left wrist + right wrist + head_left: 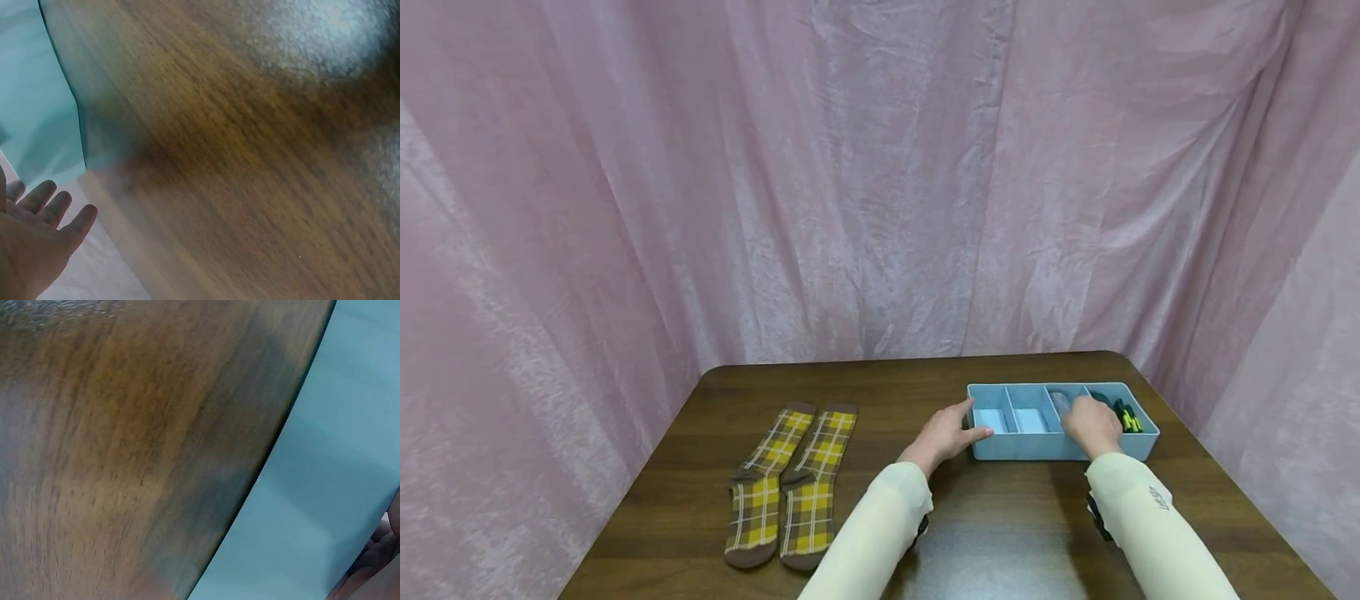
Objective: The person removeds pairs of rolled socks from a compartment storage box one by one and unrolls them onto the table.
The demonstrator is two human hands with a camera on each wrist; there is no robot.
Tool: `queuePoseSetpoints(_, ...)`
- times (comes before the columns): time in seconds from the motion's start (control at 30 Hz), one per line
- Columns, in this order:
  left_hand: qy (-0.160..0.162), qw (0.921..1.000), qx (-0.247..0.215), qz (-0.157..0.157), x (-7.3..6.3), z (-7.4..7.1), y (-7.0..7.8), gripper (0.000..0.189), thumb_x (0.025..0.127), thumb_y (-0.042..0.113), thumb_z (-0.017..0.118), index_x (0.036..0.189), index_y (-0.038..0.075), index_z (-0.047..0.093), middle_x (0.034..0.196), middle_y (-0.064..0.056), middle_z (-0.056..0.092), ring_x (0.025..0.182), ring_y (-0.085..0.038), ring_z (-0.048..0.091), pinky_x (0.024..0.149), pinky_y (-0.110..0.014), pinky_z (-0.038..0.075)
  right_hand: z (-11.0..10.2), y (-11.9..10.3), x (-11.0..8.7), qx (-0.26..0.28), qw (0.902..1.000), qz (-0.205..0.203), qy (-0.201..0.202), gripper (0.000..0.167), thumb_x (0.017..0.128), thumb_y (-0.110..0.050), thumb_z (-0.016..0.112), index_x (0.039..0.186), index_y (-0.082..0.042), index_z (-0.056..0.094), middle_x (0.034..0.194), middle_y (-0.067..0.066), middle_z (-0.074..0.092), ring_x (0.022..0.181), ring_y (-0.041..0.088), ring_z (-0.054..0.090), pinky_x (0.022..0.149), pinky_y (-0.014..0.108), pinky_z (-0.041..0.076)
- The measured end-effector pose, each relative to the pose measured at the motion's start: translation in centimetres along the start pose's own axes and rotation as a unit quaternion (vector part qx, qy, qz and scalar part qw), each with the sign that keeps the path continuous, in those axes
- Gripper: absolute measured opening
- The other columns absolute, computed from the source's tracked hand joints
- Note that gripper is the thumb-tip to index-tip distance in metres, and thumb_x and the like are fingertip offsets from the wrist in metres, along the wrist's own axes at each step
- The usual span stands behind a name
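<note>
A light blue divided box (pixel 1030 447) sits at the right of the table, its side wall filling part of both wrist views. My left hand (pixel 943 433) is at the box's left end, thumb and fingers spread around the corner; its fingers (pixel 76 226) look extended in the left wrist view. Over the box's right half, my right hand (pixel 1092 425) reaches down into a compartment, fingertips hidden; I cannot tell what they hold. Beside it, the third compartment has a clear, greyish item (pixel 1060 402). Dark and yellow-green items (pixel 1129 419) lie in the rightmost one.
Two plaid socks in yellow and brown, a left one (pixel 756 508) and a right one (pixel 811 508), lie flat side by side on the wooden table (pixel 677 500). A pink curtain (pixel 880 183) hangs behind the table and along its sides.
</note>
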State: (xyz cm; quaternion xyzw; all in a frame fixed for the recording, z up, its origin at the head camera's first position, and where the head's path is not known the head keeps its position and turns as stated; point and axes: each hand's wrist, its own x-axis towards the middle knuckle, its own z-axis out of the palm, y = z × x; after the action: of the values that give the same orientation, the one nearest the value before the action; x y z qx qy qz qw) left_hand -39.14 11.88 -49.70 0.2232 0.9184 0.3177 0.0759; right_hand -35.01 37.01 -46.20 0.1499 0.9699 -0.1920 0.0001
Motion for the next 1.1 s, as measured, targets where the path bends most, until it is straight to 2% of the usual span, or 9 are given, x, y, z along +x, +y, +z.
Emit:
queuePoseSetpoints(0.13,-0.004,1.0,0.0,-0.006,0.0,0.1,0.1,0.075,0.092,0.055,0.063,0.154,0.02,0.039,0.152,-0.001,0.045,0.138,-0.02,0.042,0.11,-0.04,0.037,0.1,0.3,-0.3,0.023,0.9996,-0.003,0.017,0.019,0.091,-0.008,0.05,0.079,0.001,0.063,0.078,0.018,0.057,0.072,0.031,0.052,0.055,0.042,0.044)
queuePoseSetpoints(0.23,-0.002,0.9999,-0.005,-0.013,-0.1,0.1,0.2,0.075,0.092,0.055,0.064,0.154,0.021,0.039,0.152,0.0,0.045,0.138,-0.021,0.042,0.11,-0.041,0.037,0.4,0.5,-0.3,0.052,0.9978,-0.01,0.041,0.026,0.089,-0.006,0.051,0.063,-0.007,0.054,0.063,0.008,0.046,0.061,0.024,0.045,0.05,0.035,0.036)
queuePoseSetpoints(0.3,-0.003,0.9998,-0.008,-0.018,-0.2,0.0,0.3,0.075,0.092,0.055,0.064,0.154,0.022,0.039,0.152,0.0,0.044,0.138,-0.021,0.042,0.11,-0.041,0.036,0.4,0.5,-0.2,0.071,0.9956,-0.012,0.059,0.03,0.089,-0.006,0.053,0.059,-0.009,0.05,0.058,0.004,0.04,0.056,0.021,0.04,0.049,0.034,0.031)
queuePoseSetpoints(0.4,-0.001,0.9998,-0.009,-0.02,-0.2,-0.2,0.4,0.075,0.091,0.055,0.065,0.154,0.022,0.04,0.152,0.0,0.045,0.138,-0.021,0.042,0.11,-0.041,0.036,0.4,0.6,0.0,0.099,0.9918,-0.014,0.08,0.021,0.091,-0.009,0.059,0.075,0.003,0.066,0.07,0.018,0.059,0.065,0.032,0.054,0.056,0.041,0.042)
queuePoseSetpoints(0.47,-0.001,0.9998,-0.007,-0.021,-0.2,-0.3,0.5,0.074,0.092,0.054,0.064,0.154,0.021,0.04,0.152,-0.001,0.045,0.138,-0.021,0.042,0.11,-0.041,0.036,0.2,0.5,-0.1,0.114,0.9902,-0.007,0.08,0.024,0.092,-0.01,0.062,0.1,0.011,0.069,0.097,0.029,0.066,0.087,0.044,0.06,0.071,0.05,0.048)
queuePoseSetpoints(0.53,-0.001,0.9998,-0.002,-0.022,-0.2,-0.4,0.5,0.075,0.092,0.055,0.064,0.154,0.021,0.04,0.151,-0.001,0.045,0.138,-0.021,0.042,0.11,-0.041,0.036,0.1,0.5,-0.1,0.126,0.989,-0.002,0.077,0.039,0.093,-0.012,0.063,0.12,0.016,0.061,0.122,0.034,0.059,0.107,0.051,0.055,0.084,0.057,0.045)
queuePoseSetpoints(0.63,-0.002,0.9997,0.002,-0.025,-0.2,-0.5,0.5,0.074,0.091,0.054,0.065,0.153,0.021,0.04,0.151,-0.001,0.046,0.138,-0.021,0.042,0.11,-0.041,0.036,-0.2,0.5,-0.2,0.145,0.9862,0.006,0.079,0.042,0.093,-0.012,0.061,0.124,0.016,0.059,0.125,0.034,0.057,0.112,0.051,0.053,0.088,0.058,0.044)
queuePoseSetpoints(0.83,-0.009,0.9996,0.009,-0.026,-0.1,-0.6,0.6,0.075,0.092,0.054,0.065,0.153,0.02,0.04,0.151,-0.001,0.046,0.138,-0.021,0.042,0.11,-0.041,0.037,-1.2,0.3,0.0,0.169,0.9796,0.004,0.11,0.042,0.092,-0.017,0.065,0.121,0.012,0.063,0.121,0.031,0.061,0.11,0.049,0.053,0.088,0.057,0.042)
queuePoseSetpoints(1.1,-0.014,0.9989,0.045,-0.003,0.0,-1.4,1.2,0.073,0.092,0.051,0.067,0.15,0.012,0.045,0.148,-0.004,0.049,0.137,-0.022,0.043,0.11,-0.038,0.036,-2.6,-1.1,-0.2,0.215,0.9698,0.015,0.113,0.044,0.094,-0.018,0.064,0.128,0.01,0.061,0.125,0.03,0.061,0.113,0.044,0.055,0.093,0.056,0.043)
